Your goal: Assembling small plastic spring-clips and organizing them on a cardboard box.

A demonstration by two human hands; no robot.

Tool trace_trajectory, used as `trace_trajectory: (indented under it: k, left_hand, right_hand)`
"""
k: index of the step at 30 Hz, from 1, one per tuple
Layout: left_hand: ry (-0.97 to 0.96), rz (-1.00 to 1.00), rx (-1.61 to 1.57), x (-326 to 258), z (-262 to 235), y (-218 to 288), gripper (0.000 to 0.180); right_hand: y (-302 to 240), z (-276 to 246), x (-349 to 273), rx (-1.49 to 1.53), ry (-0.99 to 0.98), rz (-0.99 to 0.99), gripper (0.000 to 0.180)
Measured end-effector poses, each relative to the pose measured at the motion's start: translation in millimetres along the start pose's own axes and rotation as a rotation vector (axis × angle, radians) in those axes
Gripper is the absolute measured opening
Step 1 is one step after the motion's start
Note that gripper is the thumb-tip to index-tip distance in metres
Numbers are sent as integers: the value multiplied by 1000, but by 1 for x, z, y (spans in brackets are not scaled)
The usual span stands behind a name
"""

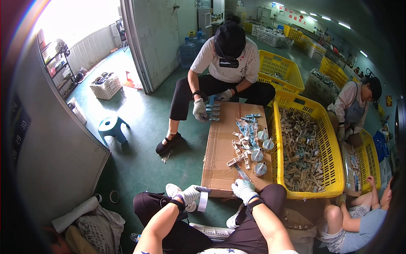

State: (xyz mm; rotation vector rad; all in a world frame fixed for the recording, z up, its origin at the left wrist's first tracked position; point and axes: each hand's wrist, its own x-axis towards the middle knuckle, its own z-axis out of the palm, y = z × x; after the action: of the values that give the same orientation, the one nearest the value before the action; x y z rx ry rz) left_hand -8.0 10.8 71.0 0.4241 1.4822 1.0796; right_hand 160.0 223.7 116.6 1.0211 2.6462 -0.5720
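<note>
My left hand (191,194), in a striped glove, is closed on a roll of tape (203,201) beside the near left corner of a cardboard box (224,131). At the box's near edge, my right hand (244,190), also gloved, has its fingers curled together. A narrow greyish strip (242,172) runs up from its fingertips; whether they grip it I cannot tell. Beyond it lie beige clothes pegs (240,148) and blue clothes pegs (249,126). Several clear round containers with upright stems (260,169) stand along the box's right side.
A yellow crate (334,169) full of pegs stands right of the box. Opposite, a gloved co-worker (228,55) holds a row of blue pegs (213,111). Other people sit at the right. A blue stool (112,128) stands left; sacks (99,224) lie lower left.
</note>
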Motion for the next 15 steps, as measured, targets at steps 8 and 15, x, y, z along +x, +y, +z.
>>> trace_trajectory:
  k: [8, 15]
  left_hand:
    - [-26, 63, -1, 11, -9, -18, 42]
    - [-20, 42, 4, 11, -8, -16, 43]
  right_hand:
    - [-3, -4, 3, 28, -127, 73, 40]
    - [0, 1, 0, 8, -10, 4, 34]
